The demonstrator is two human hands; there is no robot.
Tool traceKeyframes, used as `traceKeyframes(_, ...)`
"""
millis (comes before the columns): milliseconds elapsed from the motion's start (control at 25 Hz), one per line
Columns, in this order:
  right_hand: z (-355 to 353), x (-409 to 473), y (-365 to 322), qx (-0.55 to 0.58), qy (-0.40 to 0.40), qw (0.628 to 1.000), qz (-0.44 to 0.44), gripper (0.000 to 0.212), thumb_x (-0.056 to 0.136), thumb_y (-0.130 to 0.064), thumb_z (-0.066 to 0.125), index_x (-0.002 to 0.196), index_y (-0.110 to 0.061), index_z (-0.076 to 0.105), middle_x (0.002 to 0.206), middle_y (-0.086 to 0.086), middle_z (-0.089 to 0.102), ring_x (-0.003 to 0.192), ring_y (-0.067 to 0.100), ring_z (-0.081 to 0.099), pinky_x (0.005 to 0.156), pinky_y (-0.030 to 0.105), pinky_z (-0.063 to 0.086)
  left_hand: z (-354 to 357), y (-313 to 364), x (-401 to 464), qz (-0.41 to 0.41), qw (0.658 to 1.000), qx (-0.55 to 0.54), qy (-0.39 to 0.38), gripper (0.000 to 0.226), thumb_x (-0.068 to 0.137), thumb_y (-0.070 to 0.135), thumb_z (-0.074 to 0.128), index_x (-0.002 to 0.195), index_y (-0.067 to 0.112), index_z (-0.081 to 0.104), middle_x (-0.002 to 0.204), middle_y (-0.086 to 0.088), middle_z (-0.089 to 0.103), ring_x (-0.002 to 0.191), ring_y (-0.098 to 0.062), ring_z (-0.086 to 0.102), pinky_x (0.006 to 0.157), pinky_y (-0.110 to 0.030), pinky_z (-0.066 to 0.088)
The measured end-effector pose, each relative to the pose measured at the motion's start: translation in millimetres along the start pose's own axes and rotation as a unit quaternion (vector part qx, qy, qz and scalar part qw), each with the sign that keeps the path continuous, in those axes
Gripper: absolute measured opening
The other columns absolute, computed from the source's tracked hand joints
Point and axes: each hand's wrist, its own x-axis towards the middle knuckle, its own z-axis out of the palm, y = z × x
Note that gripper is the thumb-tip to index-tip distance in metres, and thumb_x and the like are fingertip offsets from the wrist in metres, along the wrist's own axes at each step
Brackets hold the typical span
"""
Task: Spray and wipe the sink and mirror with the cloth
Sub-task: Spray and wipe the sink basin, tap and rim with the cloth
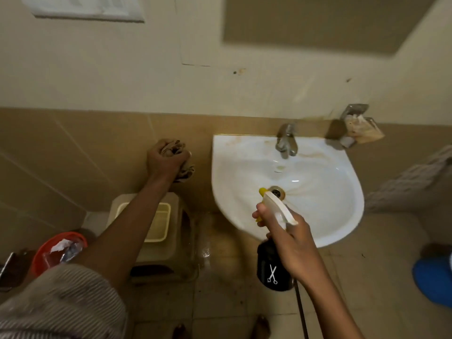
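Item: right hand (292,243), fingers curling fully round the neck of a black spray bottle (270,267), forefinger lying by the trigger; yellow-tipped nozzle pointing over the drain.
Item: left hand (166,157), fist closing tight on a bunched brown cloth (179,159), hanging left of the basin, clear of the spray.
Advice: misting the stained ledge by the tap (286,140) first looks sensible.
Item: white sink (342,216), wall-hung on tan tiles; mirror (318,23) above; stool (159,231) and red bin (42,250) standing on the wet-looking floor.
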Motion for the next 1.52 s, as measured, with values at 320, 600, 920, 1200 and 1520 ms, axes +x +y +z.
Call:
traceKeyframes(320, -47.0, 72.3, 30.1, -0.019, 0.008, 1.000, 0.002, 0.036, 0.100, -0.055, 0.057, 0.089, -0.024, 0.072, 0.076, 0.002, 0.076, 0.071, 0.010, 0.072, 0.065, 0.028, 0.050, 95.2, 7.5, -26.5, 0.120, 0.982, 0.137, 0.041, 0.040, 0.067, 0.007, 0.076, 0.103, 0.020, 0.064, 0.106, -0.010, 0.069, 0.092, -0.026, 0.067, 0.072, -0.032, 0.058)
traceKeyframes(600, -74.0, 117.9, 57.4, -0.010, 0.004, 1.000, -0.015, 0.038, 0.103, -0.041, 0.057, 0.092, -0.008, 0.073, 0.080, 0.020, 0.074, 0.073, 0.035, 0.070, 0.066, 0.044, 0.054, 149.2, -1.2, -4.4, 0.169, 0.959, 0.225, -0.007, 0.067, 0.058, -0.007, 0.068, 0.116, 0.018, 0.045, 0.116, -0.003, 0.044, 0.096, -0.014, 0.047, 0.068, -0.009, 0.037)
traceKeyframes(920, -80.7, 144.3, 78.0, -0.010, 0.061, 0.998, -0.004, 0.037, 0.104, -0.037, 0.058, 0.083, -0.009, 0.068, 0.060, 0.010, 0.063, 0.049, 0.019, 0.059, 0.048, 0.032, 0.047, 213.8, -26.0, 17.7, 0.241, 0.917, 0.299, -0.107, 0.058, 0.065, -0.010, 0.061, 0.119, 0.010, 0.062, 0.121, -0.013, 0.053, 0.106, -0.031, 0.056, 0.084, -0.031, 0.050)
traceKeyframes(1200, -69.1, 196.1, 55.5, 0.006, 0.076, 0.997, -0.005, 0.037, 0.103, -0.037, 0.060, 0.089, -0.005, 0.072, 0.075, 0.019, 0.074, 0.068, 0.033, 0.071, 0.067, 0.044, 0.058, 254.5, -27.4, 38.2, 0.294, 0.867, 0.375, -0.148, 0.051, 0.075, -0.007, 0.065, 0.124, 0.007, 0.060, 0.131, -0.017, 0.052, 0.119, -0.039, 0.049, 0.091, -0.045, 0.054)
traceKeyframes(1520, -56.5, 215.3, 58.6, -0.021, 0.073, 0.997, -0.013, 0.032, 0.103, -0.039, 0.058, 0.115, -0.014, 0.075, 0.081, 0.001, 0.074, 0.071, 0.007, 0.069, 0.053, 0.010, 0.047, 288.8, -48.2, 31.9, 0.378, 0.746, 0.482, -0.261, 0.046, 0.085, 0.038, 0.063, 0.126, 0.021, 0.052, 0.135, -0.006, 0.049, 0.137, -0.033, 0.033, 0.091, -0.049, 0.049)
